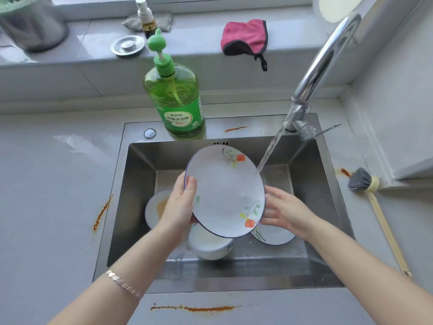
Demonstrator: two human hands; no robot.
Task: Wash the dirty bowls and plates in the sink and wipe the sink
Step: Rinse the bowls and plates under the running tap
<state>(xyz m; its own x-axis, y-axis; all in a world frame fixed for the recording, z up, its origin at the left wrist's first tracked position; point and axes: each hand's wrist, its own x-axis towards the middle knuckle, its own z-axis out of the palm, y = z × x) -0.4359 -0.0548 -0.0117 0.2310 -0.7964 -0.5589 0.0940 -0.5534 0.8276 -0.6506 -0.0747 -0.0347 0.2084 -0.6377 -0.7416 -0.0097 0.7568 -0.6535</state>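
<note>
The left hand (180, 204) grips the plate (225, 191) by its left rim, tilted over the sink (234, 286) middle under running water (269, 154). The right hand (284, 213), fingers loose, steadies its right rim. It looks clean, but a soiled plate (153, 207), bowl (210, 246) and third plate (275, 236) wait below, and the sink seems unwiped.

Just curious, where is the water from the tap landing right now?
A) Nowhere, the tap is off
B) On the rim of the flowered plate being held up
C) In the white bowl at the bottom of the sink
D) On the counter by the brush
B: the water stream from the faucet meets the upper right rim of the flowered plate, which the left hand grips tilted over the sink.
</note>
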